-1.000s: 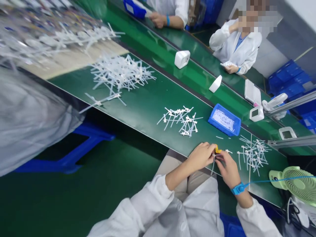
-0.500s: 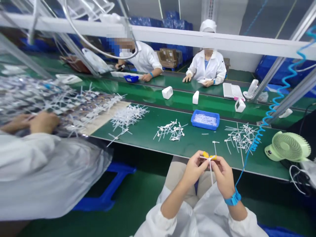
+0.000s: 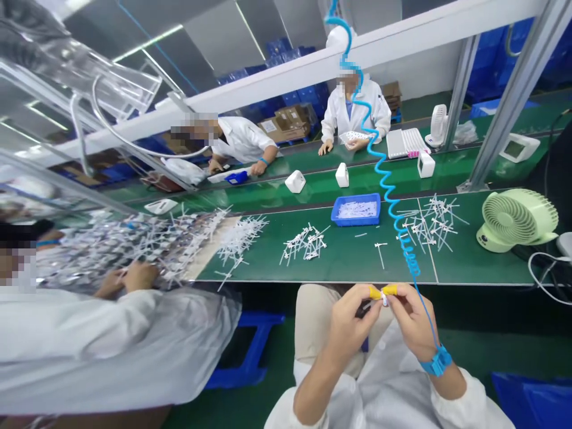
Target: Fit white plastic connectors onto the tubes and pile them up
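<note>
My left hand (image 3: 351, 319) and my right hand (image 3: 411, 316) meet above my lap, just off the table's front edge. Yellow finger cots cover both index fingertips. Between the fingertips of both hands is pinched a small white plastic piece (image 3: 384, 299), mostly hidden by the fingers. A blue wrist strap (image 3: 437, 361) circles my right wrist, tied to a coiled blue cord (image 3: 379, 158). On the table beyond lies a single thin white T-shaped strip piece (image 3: 381, 253). Behind it a blue tray (image 3: 356, 221) holds many tiny white parts.
Piles of white strip pieces lie left (image 3: 241, 238), in the middle (image 3: 304, 243) and right (image 3: 435, 223) on the green table (image 3: 344, 262). A green fan (image 3: 518, 220) stands at right. A co-worker's hands (image 3: 134, 279) work at left; two people sit opposite.
The view has turned, so the cord now hangs across the middle. My hands stay together; the white strip that pointed down from the held piece no longer shows.
</note>
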`<state>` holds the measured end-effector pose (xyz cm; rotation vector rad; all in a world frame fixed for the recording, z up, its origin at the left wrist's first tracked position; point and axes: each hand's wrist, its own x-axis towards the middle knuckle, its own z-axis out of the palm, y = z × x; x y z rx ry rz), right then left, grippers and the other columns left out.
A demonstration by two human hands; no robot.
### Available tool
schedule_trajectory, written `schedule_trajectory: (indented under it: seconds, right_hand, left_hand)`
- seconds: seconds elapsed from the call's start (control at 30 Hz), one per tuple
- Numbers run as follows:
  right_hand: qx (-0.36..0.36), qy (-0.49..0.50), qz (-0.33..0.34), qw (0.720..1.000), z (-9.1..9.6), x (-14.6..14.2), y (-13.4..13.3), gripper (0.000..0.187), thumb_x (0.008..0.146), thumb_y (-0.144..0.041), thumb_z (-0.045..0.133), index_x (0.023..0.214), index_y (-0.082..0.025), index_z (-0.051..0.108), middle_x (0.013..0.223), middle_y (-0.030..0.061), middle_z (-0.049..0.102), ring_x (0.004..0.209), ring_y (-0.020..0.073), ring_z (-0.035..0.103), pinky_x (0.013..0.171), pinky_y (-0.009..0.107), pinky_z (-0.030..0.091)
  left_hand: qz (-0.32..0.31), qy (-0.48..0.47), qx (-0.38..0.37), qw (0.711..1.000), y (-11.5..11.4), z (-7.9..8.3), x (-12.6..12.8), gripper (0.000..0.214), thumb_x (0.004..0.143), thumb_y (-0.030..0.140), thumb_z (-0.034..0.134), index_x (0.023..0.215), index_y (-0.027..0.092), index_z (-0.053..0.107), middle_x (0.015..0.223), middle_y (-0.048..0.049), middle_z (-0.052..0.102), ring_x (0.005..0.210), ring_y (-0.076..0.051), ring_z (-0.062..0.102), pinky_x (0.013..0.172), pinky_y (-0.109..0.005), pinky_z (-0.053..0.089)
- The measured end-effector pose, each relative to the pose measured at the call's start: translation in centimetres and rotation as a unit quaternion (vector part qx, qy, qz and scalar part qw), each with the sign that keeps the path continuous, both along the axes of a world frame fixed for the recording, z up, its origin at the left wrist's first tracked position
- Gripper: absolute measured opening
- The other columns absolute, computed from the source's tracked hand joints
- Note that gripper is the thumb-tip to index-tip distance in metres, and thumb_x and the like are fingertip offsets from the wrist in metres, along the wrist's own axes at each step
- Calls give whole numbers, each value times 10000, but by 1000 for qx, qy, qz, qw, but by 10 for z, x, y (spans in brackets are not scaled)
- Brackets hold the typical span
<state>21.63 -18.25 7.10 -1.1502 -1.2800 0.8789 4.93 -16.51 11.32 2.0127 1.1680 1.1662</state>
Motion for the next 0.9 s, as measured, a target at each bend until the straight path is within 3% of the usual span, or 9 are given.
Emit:
schedule_trajectory:
  seconds: [0.2, 0.43, 0.67, 0.8, 0.9]
  right_hand:
    - [16, -11, 7, 1000, -1, 2, -5, 243, 1075, -354, 592, 926, -256, 758, 942, 58, 772, 815, 203, 716, 736, 293, 587]
    - [59, -68, -15, 996, -9, 7, -8, 205, 1065, -309, 611, 927, -261, 755, 898, 41, 765, 809, 204, 728, 753, 293, 594]
    - [-14, -8, 15, 1000, -30, 21, 1, 270, 1073, -362, 550, 1085, -244, 794, 1018, 72, 813, 832, 217, 786, 784, 328, 657]
    - [-78, 71, 4, 994, -45, 20, 3, 372, 1008, -510, 673, 1212, -214, 770, 1099, 113, 826, 914, 260, 807, 855, 398, 679]
    - [-99, 129, -9, 987, -51, 16, 5, 460, 940, -617, 749, 1149, -208, 774, 1075, 123, 827, 932, 284, 807, 864, 416, 678]
  left_hand:
    - [5, 7, -11, 1000, -3, -6, 2, 152, 1073, 292, 672, 984, 213, 767, 988, -58, 787, 901, -207, 749, 834, -318, 608]
    - [-7, 11, -5, 1000, -3, -19, 4, 205, 1094, 311, 653, 953, 212, 765, 949, -47, 781, 872, -196, 738, 833, -308, 597]
    - [-40, 113, 7, 993, 23, -39, 4, 222, 1107, 338, 579, 985, 206, 709, 933, -55, 750, 859, -204, 716, 799, -300, 573]
    - [-38, 184, 16, 982, 39, -40, 7, 125, 1055, 229, 600, 951, 205, 667, 903, -39, 705, 863, -211, 682, 788, -302, 536]
    - [-71, 215, 15, 974, 41, -39, 14, 120, 1027, 182, 613, 913, 202, 646, 895, -41, 679, 873, -219, 659, 799, -308, 523]
